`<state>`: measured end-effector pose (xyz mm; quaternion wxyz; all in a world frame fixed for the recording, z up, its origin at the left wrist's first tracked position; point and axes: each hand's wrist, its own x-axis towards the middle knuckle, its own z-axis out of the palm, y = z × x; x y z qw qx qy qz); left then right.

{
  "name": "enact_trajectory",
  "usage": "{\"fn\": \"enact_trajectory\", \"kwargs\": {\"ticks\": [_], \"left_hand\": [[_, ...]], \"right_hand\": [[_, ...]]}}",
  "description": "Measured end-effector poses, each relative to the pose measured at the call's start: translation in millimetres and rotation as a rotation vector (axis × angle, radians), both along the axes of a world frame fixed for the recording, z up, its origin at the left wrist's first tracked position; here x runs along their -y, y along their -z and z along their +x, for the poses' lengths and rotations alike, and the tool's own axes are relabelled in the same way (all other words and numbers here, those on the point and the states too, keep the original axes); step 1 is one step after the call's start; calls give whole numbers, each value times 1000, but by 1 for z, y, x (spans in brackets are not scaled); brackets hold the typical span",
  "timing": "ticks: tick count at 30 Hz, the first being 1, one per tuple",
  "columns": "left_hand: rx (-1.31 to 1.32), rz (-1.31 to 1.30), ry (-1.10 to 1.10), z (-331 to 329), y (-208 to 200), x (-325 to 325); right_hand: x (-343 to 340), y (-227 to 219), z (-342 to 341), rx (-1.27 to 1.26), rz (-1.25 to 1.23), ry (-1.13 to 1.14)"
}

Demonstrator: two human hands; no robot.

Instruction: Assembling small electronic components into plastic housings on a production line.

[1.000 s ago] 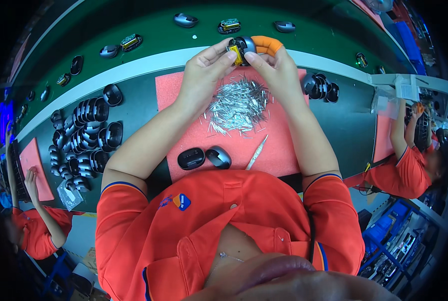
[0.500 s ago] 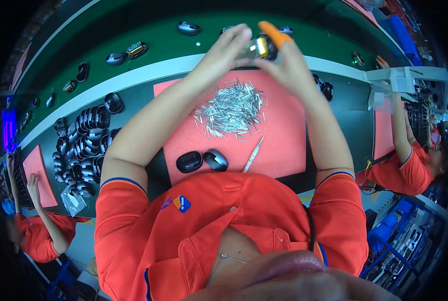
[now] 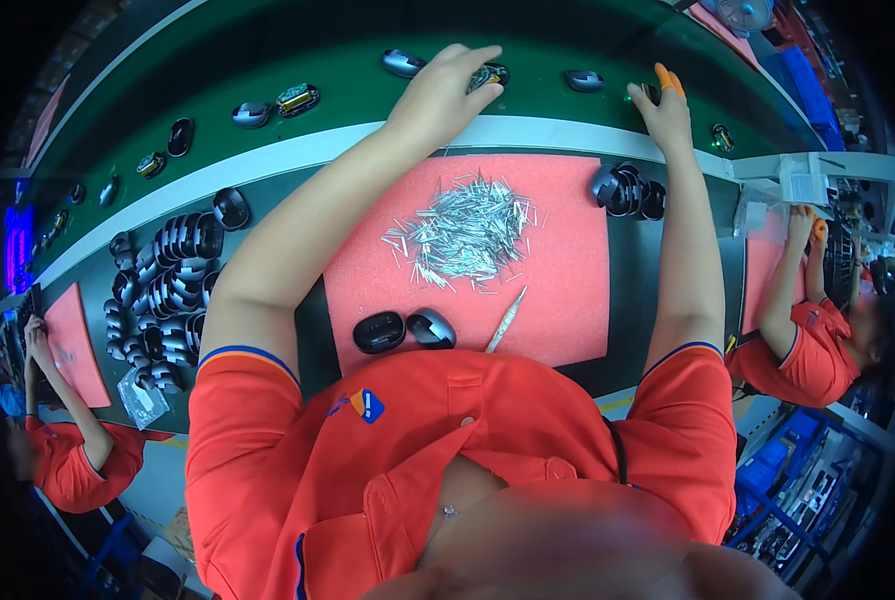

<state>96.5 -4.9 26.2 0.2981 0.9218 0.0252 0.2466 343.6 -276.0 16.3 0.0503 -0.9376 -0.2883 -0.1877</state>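
My left hand (image 3: 437, 98) reaches over the green belt. Its thumb and fingers are around an opened computer mouse base (image 3: 489, 77) with its circuit board showing. To the right, my right hand (image 3: 664, 115), with orange finger cots, pinches another dark mouse base (image 3: 650, 93), mostly hidden by the fingers; a small green light glows beside it. A grey mouse shell (image 3: 584, 81) lies between my hands, and another grey shell (image 3: 402, 63) is just left of my left hand. A pile of thin silvery pins (image 3: 475, 230) rests on a pink foam mat (image 3: 567, 290).
Many dark mouse shells (image 3: 172, 280) are stacked on the left. A smaller row of shells (image 3: 622, 190) stands by my right forearm. Two mouse parts (image 3: 379, 332) and a pale pen-like tool (image 3: 507, 318) lie on the mat's near side. Co-workers sit at both sides.
My hands have moved apart: the right has gone rightward along the belt with a mouse base, away from the mat. The left has moved onto another base on the belt.
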Motion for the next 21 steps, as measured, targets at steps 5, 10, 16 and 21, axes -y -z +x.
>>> {"fn": "enact_trajectory", "kwargs": {"ticks": [5, 10, 16, 21], "left_hand": [[-1, -1084, 118, -61, -3, -2], [55, -1216, -31, -89, 5, 1], [131, -1430, 84, -85, 15, 6], [152, -1326, -2, -90, 8, 9]], "right_hand": [[-65, -38, -63, -204, -31, 129], [-86, -7, -60, -109, -88, 101], [-119, -3, -102, -396, 278, -134], [-130, -40, -160, -698, 461, -325]]}}
